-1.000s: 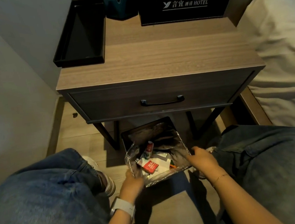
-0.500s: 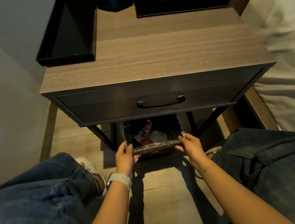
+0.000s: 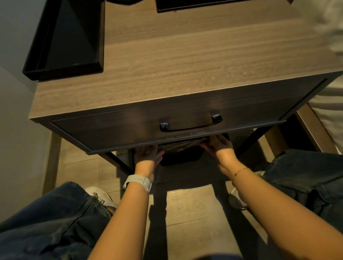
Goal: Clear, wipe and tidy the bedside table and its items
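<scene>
Presently your left hand (image 3: pixel 147 154) and right hand (image 3: pixel 219 145) flank the small black plastic-lined waste bin (image 3: pixel 181 157) under the brown wooden bedside table (image 3: pixel 180 64); whether they grip it cannot be told.

Black tray (image 3: pixel 31 71), wood-grain bedside table (image 3: pixel 180 64)
</scene>
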Demonstrator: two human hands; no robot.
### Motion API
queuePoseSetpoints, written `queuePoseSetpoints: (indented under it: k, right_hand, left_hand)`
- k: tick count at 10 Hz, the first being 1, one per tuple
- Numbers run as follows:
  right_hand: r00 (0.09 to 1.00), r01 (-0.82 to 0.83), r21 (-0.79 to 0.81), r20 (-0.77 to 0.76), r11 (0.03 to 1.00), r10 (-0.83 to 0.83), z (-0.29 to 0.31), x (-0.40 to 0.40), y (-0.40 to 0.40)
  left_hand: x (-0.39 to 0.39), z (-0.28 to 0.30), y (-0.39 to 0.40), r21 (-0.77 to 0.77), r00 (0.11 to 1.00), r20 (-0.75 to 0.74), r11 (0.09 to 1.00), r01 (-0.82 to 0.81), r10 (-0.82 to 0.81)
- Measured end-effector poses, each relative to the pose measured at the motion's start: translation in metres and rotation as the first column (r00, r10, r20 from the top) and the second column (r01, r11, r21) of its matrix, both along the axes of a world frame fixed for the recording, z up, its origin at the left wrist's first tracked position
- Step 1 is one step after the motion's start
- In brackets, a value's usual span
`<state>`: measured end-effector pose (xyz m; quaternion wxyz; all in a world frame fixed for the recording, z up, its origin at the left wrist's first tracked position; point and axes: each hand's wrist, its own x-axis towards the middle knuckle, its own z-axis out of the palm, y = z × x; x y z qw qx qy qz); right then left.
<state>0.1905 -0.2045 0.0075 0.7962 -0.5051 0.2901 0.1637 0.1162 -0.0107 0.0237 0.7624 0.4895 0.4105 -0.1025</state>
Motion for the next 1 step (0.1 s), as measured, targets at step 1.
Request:
queuePoseSetpoints:
  k: [1]
  right_hand:
    - [1.0,-0.009,-0.097,-0.023,0.995,0.007,0.0122,-0.0201,-0.0062]
  left_hand:
    - [-0.0186,-0.0061,-0.001,0.056,0.992,0.038,0.991,-0.125,0.123]
